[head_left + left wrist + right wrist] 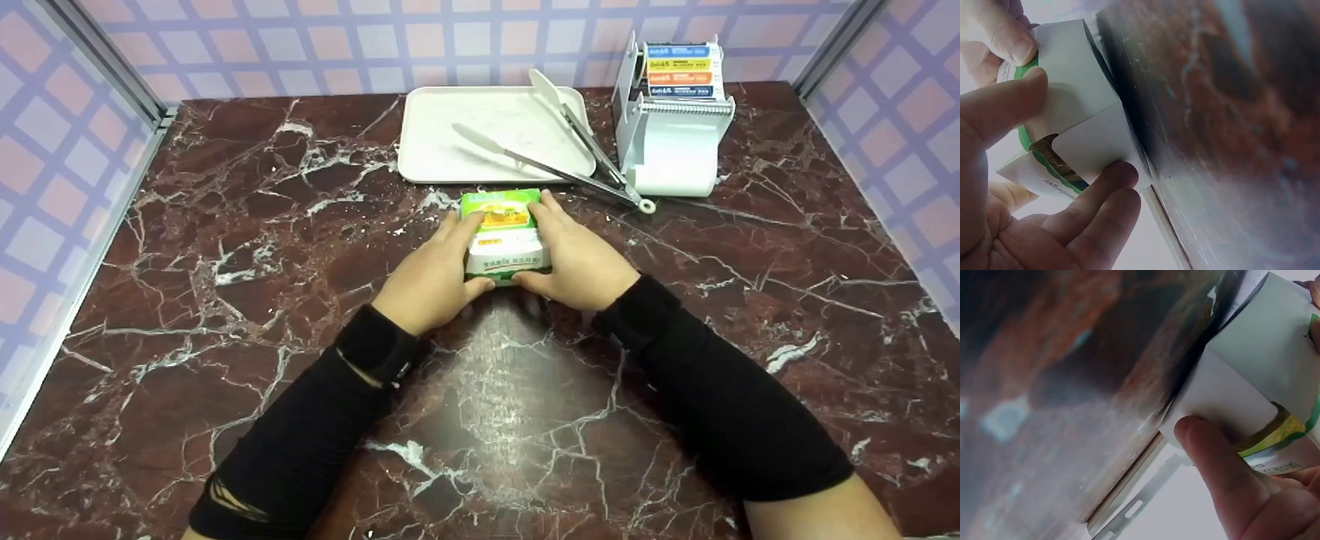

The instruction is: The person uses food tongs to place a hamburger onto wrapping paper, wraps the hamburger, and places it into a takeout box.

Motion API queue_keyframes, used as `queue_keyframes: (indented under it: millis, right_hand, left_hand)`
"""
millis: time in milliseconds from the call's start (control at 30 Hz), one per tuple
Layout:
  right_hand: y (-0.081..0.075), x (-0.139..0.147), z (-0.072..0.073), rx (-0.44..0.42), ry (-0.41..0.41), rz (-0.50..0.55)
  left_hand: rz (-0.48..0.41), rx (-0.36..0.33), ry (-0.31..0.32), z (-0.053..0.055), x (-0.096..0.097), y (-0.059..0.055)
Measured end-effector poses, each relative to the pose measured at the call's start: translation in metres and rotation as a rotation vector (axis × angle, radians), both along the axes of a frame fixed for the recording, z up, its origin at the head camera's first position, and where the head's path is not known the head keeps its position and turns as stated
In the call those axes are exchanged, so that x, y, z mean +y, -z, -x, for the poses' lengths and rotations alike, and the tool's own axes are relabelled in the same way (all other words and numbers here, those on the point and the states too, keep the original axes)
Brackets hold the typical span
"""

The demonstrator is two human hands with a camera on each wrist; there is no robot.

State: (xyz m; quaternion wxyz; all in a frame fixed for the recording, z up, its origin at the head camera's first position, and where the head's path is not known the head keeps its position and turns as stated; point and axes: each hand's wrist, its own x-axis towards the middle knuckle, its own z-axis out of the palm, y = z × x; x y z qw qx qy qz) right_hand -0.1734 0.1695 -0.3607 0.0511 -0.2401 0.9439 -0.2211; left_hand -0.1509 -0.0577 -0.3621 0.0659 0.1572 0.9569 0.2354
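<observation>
A green and white paper hamburger box [508,236] with a burger picture on its lid rests on the marbled table in front of the tray. My left hand [431,277] holds its left side, thumb at the front lower edge and fingers along the side and top. From the right, my right hand [581,259] grips the box the same way. In the left wrist view the white box wall [1072,79] sits between thumb and fingers. The right wrist view shows a finger [1207,455] pressed on the box's side panel [1224,391]. The box's inside is hidden.
Behind the box lies a white tray [435,142]. Metal tongs with pale tips [540,161] lie open across its right side. At the back right stands a white dispenser [679,142] with several coloured label strips. Patterned walls [337,45] border the table [262,300].
</observation>
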Motion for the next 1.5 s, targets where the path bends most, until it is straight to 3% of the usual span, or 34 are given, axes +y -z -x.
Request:
queue_keyframes:
  millis: [1500]
  right_hand:
    - [0.0009,0.0017,0.0004,-0.054,0.027,0.013]
  left_hand:
    - [-0.007,0.022,0.011,0.0005,-0.0007,0.0007]
